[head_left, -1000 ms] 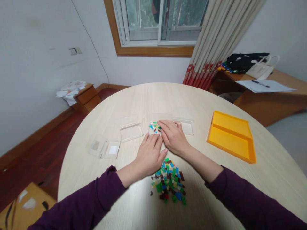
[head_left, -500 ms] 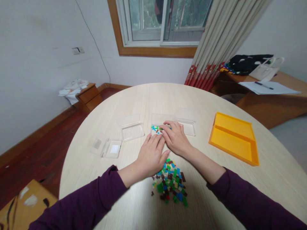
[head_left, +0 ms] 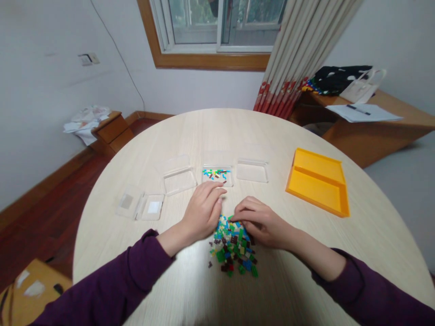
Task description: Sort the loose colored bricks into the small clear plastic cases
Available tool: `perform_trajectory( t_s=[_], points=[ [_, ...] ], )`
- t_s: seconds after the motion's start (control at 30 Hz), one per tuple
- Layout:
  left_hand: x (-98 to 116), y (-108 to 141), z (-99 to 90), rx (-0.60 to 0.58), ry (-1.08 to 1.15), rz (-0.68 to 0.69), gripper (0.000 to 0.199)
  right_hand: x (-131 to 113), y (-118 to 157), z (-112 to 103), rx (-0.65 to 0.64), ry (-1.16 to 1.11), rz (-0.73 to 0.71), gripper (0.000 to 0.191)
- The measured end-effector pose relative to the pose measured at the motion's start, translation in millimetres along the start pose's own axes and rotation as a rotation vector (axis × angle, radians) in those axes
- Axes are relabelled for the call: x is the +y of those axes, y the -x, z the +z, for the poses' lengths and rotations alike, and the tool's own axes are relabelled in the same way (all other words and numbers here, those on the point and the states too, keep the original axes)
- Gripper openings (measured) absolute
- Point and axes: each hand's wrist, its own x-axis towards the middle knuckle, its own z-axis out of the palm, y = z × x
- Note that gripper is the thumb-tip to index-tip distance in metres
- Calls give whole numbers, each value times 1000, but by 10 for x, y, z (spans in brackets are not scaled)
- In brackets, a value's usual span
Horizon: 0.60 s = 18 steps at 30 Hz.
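Note:
A loose pile of small building bricks, in green, blue, brown and other colours, lies on the table in front of me. My right hand reaches into its far right side. Its thumb and fingertips are pinched low among the bricks; what they hold is too small to make out. My left hand rests at the pile's far left side, fingers loosely curved and apart from the thumb, with nothing visible in it. Just beyond its fingertips stands a clear plastic box, lid open, with several tiny bricks inside.
Other open clear boxes flank it: one to the right, one to the left, and a smaller case with a white label farther left. A yellow two-part box lies on the right of the round table.
My right hand has drawn back from the clear box to the brick pile. My left hand has moved slightly left, uncovering the bricks in the box. The camera view has shifted.

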Motion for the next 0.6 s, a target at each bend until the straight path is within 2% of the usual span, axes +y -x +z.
perform_trajectory(
  t_s=[0.1, 0.23, 0.3, 0.4, 0.47, 0.6],
  points=[
    [-2, 11, -14, 14, 59, 77, 28, 35, 8, 21, -38, 51, 30, 32],
    [-8, 14, -7, -5, 72, 100, 27, 98, 25, 30, 49, 142, 74, 36],
    [-8, 13, -6, -6, 74, 103, 27, 102, 36, 18, 70, 145, 29, 34],
    [-1, 10, -13, 2, 81, 112, 27, 89, 42, 3, 0, 140, -60, 30],
    [7, 7, -19, 2, 84, 118, 27, 87, 36, 1, -20, 169, -58, 31],
    [12, 5, -25, -28, 82, 117, 27, 100, 43, -10, 79, 211, 6, 36]
  ],
)
